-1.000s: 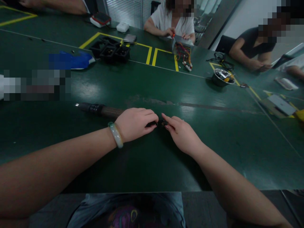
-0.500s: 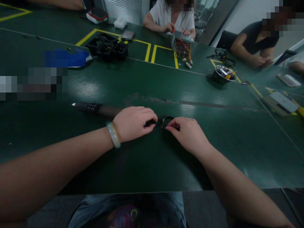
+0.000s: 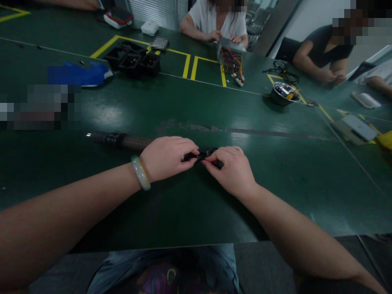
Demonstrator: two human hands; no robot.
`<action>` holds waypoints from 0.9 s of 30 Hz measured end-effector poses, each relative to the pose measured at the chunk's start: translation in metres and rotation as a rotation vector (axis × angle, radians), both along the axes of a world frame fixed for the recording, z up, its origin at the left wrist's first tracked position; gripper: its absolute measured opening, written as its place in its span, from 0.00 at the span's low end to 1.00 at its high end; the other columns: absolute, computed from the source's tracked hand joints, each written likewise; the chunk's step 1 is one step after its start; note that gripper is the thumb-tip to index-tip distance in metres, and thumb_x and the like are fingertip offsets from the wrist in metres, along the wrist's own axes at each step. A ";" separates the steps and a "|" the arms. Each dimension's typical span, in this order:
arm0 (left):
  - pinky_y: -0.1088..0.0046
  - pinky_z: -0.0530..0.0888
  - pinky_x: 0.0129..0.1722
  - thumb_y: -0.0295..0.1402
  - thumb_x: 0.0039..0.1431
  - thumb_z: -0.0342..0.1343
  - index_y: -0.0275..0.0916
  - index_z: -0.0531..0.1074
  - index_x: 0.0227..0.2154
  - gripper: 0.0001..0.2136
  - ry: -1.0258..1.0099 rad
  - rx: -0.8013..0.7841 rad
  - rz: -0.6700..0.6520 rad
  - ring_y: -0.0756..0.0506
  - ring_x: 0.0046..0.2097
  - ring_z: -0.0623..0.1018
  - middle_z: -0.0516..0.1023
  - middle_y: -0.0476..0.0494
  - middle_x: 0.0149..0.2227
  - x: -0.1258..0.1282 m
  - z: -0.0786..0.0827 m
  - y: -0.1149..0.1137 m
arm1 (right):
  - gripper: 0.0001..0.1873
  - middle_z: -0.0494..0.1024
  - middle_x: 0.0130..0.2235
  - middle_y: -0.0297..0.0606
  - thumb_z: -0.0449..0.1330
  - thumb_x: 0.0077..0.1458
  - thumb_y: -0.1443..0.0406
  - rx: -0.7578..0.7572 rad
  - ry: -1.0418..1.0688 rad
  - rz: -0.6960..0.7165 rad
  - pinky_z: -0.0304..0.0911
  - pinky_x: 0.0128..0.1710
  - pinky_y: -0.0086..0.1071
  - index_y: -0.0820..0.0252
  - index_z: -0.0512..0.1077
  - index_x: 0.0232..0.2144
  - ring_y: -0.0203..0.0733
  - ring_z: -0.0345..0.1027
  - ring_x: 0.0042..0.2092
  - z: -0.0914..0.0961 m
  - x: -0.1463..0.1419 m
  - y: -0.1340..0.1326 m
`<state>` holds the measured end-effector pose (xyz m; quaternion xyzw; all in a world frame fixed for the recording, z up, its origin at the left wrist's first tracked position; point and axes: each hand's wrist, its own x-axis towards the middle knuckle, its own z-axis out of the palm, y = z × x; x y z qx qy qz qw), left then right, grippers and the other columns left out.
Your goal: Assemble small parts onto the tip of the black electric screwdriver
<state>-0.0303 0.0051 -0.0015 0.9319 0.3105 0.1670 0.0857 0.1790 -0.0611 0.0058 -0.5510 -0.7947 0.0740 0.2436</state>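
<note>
On the green table lies a long dark rod (image 3: 136, 142) with a brownish shaft, a black collar and a bright metal tip at its left end. My left hand (image 3: 165, 157), with a pale bangle at the wrist, is closed around a black piece (image 3: 188, 156) in line with the rod; whether they are one thing is hidden under the hand. A thin black strap or cord (image 3: 212, 150) with small shiny bits loops beside it. Pinched between the fingers of my right hand (image 3: 234, 167) is part of this strap. Both hands' fingertips nearly meet at the joint.
Farther back stand black trays (image 3: 131, 59), a blue packet (image 3: 79, 75) and a metal bowl (image 3: 284, 93) with small items. Across the table a person handles a grey metal box (image 3: 231, 49) with coloured wires. At right are another person and a grey flat case (image 3: 357, 128).
My right hand has moved left with the strap, closing the gap to my left hand. My left hand keeps its grip. The whole view has shifted slightly.
</note>
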 end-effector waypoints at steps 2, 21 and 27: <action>0.67 0.71 0.50 0.39 0.62 0.52 0.42 0.75 0.42 0.11 -0.001 -0.007 -0.004 0.46 0.48 0.77 0.79 0.48 0.45 0.000 0.001 0.000 | 0.07 0.78 0.33 0.33 0.60 0.59 0.63 0.015 -0.025 0.000 0.54 0.45 0.37 0.57 0.73 0.29 0.39 0.69 0.38 0.000 -0.001 -0.001; 0.68 0.71 0.46 0.41 0.64 0.52 0.42 0.76 0.40 0.11 -0.009 0.004 0.015 0.45 0.46 0.76 0.79 0.49 0.43 0.004 0.000 0.000 | 0.05 0.77 0.36 0.36 0.59 0.60 0.63 -0.006 -0.112 0.001 0.54 0.44 0.37 0.58 0.72 0.32 0.42 0.67 0.41 -0.003 0.001 0.007; 0.68 0.70 0.44 0.41 0.62 0.54 0.43 0.75 0.39 0.10 0.002 -0.001 0.021 0.45 0.44 0.76 0.78 0.48 0.41 0.004 0.002 -0.001 | 0.06 0.76 0.38 0.38 0.57 0.62 0.63 0.014 -0.122 0.053 0.56 0.45 0.37 0.58 0.73 0.34 0.43 0.66 0.43 -0.005 0.003 0.011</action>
